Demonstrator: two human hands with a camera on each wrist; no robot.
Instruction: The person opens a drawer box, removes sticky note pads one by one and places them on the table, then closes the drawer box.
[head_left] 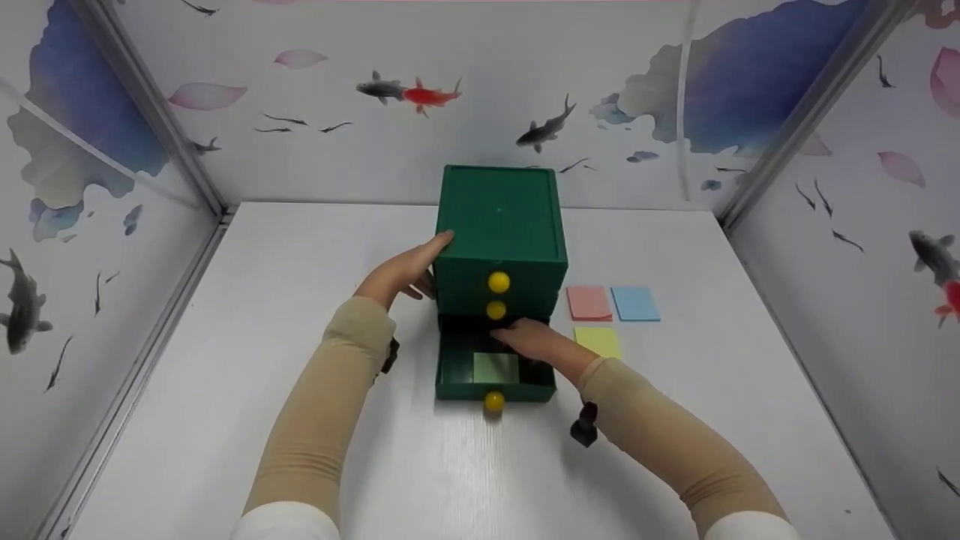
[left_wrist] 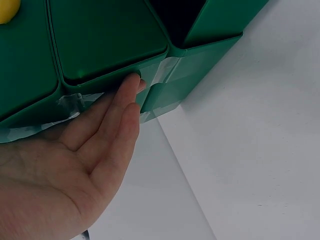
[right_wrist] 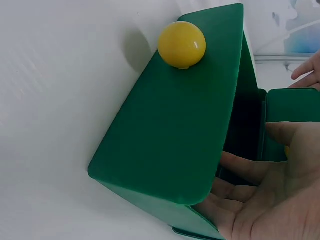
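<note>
A green drawer cabinet [head_left: 499,217] with yellow ball knobs stands on the white table. Its lowest drawer [head_left: 457,392] is pulled out toward me, and a pale green sticky pad [head_left: 496,368] lies inside. My left hand [head_left: 401,271] rests against the cabinet's left side, thumb at the top edge. In the left wrist view, its fingers [left_wrist: 117,117] extend along the taped side. My right hand [head_left: 534,339] reaches over the drawer's right wall. In the right wrist view its fingers [right_wrist: 245,167] dip inside, thumb apart from them; the fingertips are partly hidden behind the drawer front.
Right of the cabinet lie a pink sticky pad [head_left: 589,304], a blue one [head_left: 635,304] and a yellow one [head_left: 598,342], the last close to my right wrist. White walls [head_left: 480,127] printed with fish enclose the table at the back and both sides.
</note>
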